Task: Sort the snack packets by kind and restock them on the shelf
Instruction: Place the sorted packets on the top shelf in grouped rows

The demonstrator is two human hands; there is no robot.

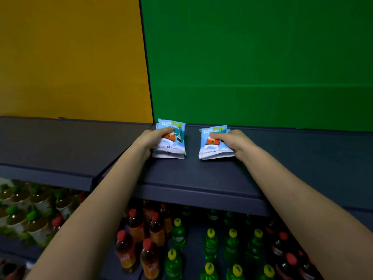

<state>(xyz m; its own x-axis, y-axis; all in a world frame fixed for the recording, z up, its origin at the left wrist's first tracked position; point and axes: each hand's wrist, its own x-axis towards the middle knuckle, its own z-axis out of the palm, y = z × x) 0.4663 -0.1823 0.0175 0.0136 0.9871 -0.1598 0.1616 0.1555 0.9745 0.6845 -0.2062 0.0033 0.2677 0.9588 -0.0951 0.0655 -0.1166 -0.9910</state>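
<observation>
Two small stacks of light-blue snack packets lie side by side on a dark shelf [193, 174], close to its green back panel. My left hand [153, 138] grips the left stack [175, 146] from its left side, thumb on top. My right hand [232, 140] grips the right stack [212, 148] from its right side, fingers over the top packet. Both stacks look like the same kind, with an orange picture and green lettering. A gap of bare shelf separates them.
A yellow back panel [70, 57] adjoins the green one [262, 57] at the left. The shelf below holds several red-capped amber bottles [135, 225], yellow-capped green bottles [211, 245] and green-capped bottles [16, 215] at the far left.
</observation>
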